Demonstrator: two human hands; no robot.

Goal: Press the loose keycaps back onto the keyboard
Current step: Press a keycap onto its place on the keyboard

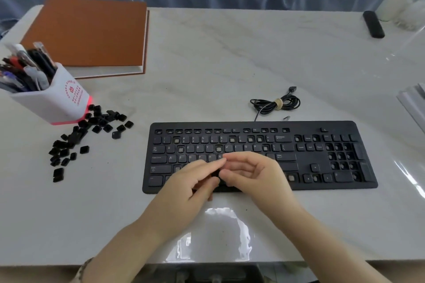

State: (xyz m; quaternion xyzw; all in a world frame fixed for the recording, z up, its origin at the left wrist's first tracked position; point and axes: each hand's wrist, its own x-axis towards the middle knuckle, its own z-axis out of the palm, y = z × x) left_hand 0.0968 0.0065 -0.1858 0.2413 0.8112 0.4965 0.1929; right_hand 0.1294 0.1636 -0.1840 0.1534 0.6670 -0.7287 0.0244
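One keycap [215, 173] seems pinched between curled fingers of left hand [190, 181] and right hand [250, 172] above the black keyboard [322, 156]; seat it squarely, then press straight down.

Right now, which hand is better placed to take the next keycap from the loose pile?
Left. The loose keycaps lie left of the keyboard, nearer the left hand; the right hand would probably have to cross over it.
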